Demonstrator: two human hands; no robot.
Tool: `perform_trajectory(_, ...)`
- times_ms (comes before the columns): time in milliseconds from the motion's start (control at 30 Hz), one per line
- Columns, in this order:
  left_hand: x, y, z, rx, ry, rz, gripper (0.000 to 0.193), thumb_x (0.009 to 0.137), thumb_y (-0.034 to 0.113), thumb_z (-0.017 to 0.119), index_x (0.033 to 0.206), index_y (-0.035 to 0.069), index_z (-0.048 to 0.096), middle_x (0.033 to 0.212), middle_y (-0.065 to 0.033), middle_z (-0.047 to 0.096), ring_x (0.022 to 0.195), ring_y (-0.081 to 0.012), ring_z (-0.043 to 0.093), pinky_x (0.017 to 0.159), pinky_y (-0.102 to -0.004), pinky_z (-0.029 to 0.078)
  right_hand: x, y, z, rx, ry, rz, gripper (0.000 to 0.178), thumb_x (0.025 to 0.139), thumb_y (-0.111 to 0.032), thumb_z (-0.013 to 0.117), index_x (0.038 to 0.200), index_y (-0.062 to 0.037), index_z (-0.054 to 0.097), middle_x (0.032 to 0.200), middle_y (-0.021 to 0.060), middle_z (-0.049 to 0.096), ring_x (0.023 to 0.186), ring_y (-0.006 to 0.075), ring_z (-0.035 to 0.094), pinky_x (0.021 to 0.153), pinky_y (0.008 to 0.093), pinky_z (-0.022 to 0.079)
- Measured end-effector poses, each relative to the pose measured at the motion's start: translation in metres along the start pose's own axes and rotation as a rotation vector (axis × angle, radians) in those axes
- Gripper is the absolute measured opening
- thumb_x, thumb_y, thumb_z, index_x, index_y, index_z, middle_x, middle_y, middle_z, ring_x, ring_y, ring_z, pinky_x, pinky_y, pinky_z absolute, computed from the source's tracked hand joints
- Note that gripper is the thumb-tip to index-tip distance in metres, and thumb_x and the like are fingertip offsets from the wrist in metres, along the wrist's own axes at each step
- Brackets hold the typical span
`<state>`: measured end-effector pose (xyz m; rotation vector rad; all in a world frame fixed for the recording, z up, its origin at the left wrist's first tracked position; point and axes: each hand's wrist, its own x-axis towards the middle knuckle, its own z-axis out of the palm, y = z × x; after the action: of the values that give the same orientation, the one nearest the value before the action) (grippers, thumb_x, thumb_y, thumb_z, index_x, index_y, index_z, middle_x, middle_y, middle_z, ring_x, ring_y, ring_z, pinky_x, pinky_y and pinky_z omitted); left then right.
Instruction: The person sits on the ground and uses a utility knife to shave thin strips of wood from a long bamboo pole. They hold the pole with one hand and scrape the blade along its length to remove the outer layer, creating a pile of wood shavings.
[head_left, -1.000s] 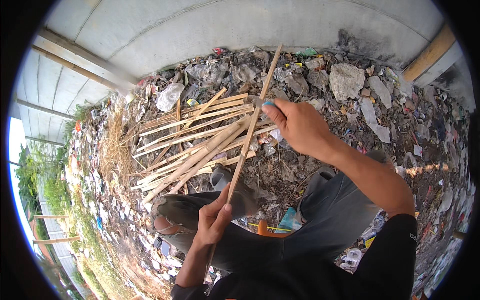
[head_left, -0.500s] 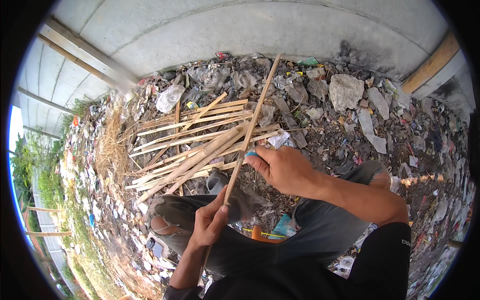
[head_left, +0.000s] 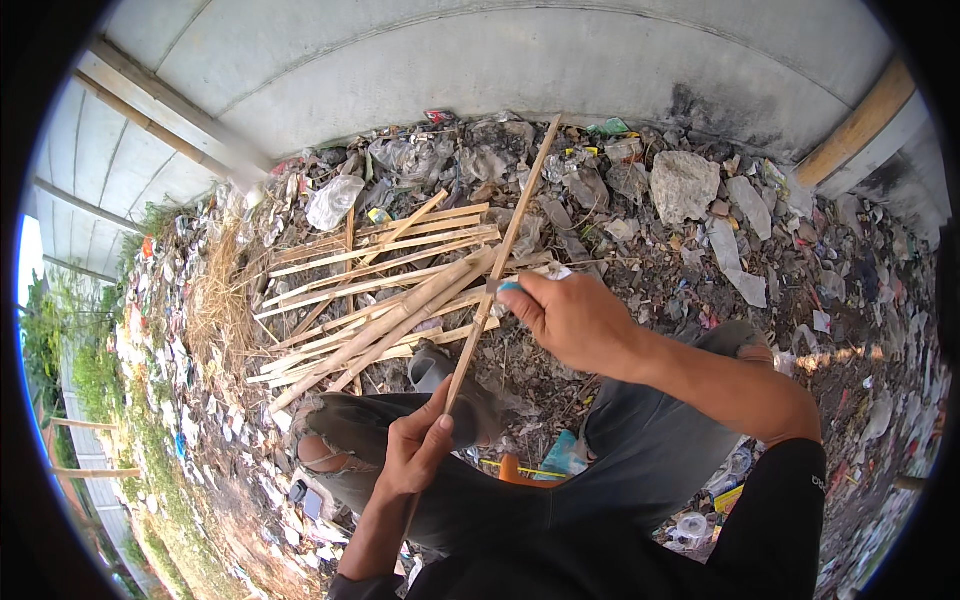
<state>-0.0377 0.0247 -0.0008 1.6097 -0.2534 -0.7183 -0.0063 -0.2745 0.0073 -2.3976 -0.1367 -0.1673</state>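
A long, narrow bamboo strip (head_left: 520,212) slants from my lap up toward the wall. My left hand (head_left: 419,444) grips its lower part between thumb and fingers, above my left thigh. In my right hand (head_left: 572,318) is a small blade tool with a teal handle (head_left: 509,287), most likely a knife. Its short grey blade meets the strip around mid-length; my fist hides most of the handle. Beyond the strip, to the left, several split bamboo pieces (head_left: 385,318) lie in a loose pile on the ground.
Litter and dark soil surround my bent legs. Near the grey concrete wall (head_left: 450,60) lies a large stone (head_left: 685,187). Dry straw (head_left: 222,290) borders the pile's left. Between my legs are an orange object (head_left: 512,468) and a teal scrap (head_left: 565,455).
My right hand and the blade tool have shifted slightly up along the strip. My left hand keeps its hold on the strip, nearly in place.
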Motion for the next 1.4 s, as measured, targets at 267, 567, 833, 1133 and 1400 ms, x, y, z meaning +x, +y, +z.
perform_trajectory(267,-0.003,0.0,-0.002,0.133,0.016,-0.006,0.055,0.104,0.016,0.058,0.152,-0.005,0.041,0.085,0.005,0.059,0.07,-0.0015,0.043,0.063,-0.0184,0.038,0.02,0.012,-0.015,0.025,-0.006,0.129,0.046,0.108,-0.042,0.045,0.092,-0.0024,0.064,0.065,0.0233,0.064,0.063,0.0439,0.066,0.056,0.0532,0.051)
perform_trajectory(567,-0.001,0.003,0.001,0.253,0.043,0.052,0.056,0.102,0.016,0.062,0.15,-0.006,0.044,0.099,0.0001,0.067,0.084,-0.0033,0.052,0.077,-0.0198,0.046,0.026,0.018,-0.014,0.062,0.111,0.065,0.043,0.107,-0.039,0.052,0.088,-0.0013,0.061,0.058,0.021,0.06,0.055,0.0424,0.063,0.049,0.0515,0.044)
perform_trajectory(833,-0.005,-0.004,-0.004,0.232,0.056,0.071,0.055,0.103,0.016,0.06,0.151,-0.007,0.043,0.097,0.001,0.066,0.079,-0.0027,0.052,0.073,-0.0199,0.046,0.035,0.014,-0.018,0.056,0.069,0.134,0.051,0.108,-0.045,0.044,0.091,-0.0011,0.062,0.059,0.0202,0.062,0.059,0.0423,0.066,0.052,0.0523,0.051)
perform_trajectory(1133,-0.002,-0.011,-0.006,-0.058,-0.014,0.044,0.056,0.107,0.021,0.054,0.155,-0.003,0.037,0.062,0.007,0.039,0.05,-0.0028,0.033,0.047,-0.022,0.027,0.034,0.004,-0.022,0.125,0.066,0.082,0.047,0.108,-0.041,0.047,0.092,-0.0007,0.064,0.064,0.0219,0.064,0.061,0.0432,0.065,0.055,0.0521,0.049)
perform_trajectory(1400,0.002,-0.008,-0.003,-0.04,-0.035,0.034,0.056,0.108,0.021,0.051,0.156,-0.003,0.035,0.061,0.0054,0.039,0.049,-0.004,0.032,0.046,-0.0225,0.027,0.034,0.013,-0.026,0.138,0.112,0.112,0.046,0.108,-0.038,0.049,0.084,-0.0018,0.061,0.055,0.0176,0.056,0.049,0.0385,0.057,0.047,0.0461,0.042)
